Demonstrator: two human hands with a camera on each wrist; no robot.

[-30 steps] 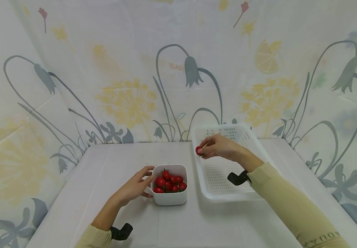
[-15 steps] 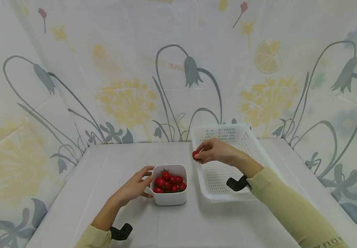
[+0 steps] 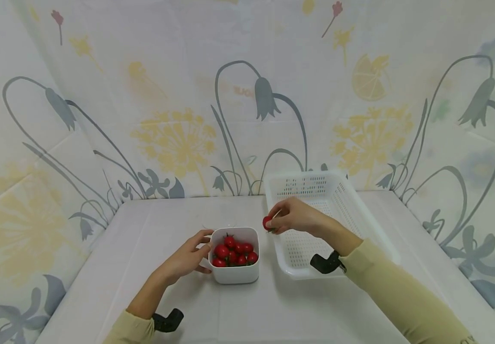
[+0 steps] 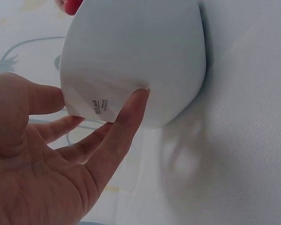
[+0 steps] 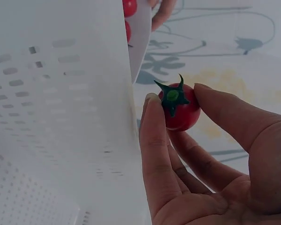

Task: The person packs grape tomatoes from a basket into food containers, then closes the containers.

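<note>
In the head view a white square box (image 3: 234, 275) holds several cherry tomatoes (image 3: 229, 241). My left hand (image 3: 189, 257) is at its left side, the fairly straight fingers resting against the outer wall. The left wrist view shows a fingertip (image 4: 141, 93) touching the smooth wall of the box. My right hand (image 3: 299, 219) pinches one red cherry tomato (image 5: 180, 110) between thumb and fingertips, its green calyx facing the wrist camera. That hand is over the left rim of a white perforated basket (image 3: 290, 274), with the tomato just outside it, to the right of the box.
The basket stands right of the box, a narrow strip of white table (image 3: 266, 296) between them. A hanging cloth printed with flowers (image 3: 264, 98) closes off the back and both sides. Black wrist mounts (image 3: 168, 321) sit on both forearms.
The right hand has moved left and toward the wearer with the cherry tomato, from above the basket to beyond its left rim. The left hand and box stay put.
</note>
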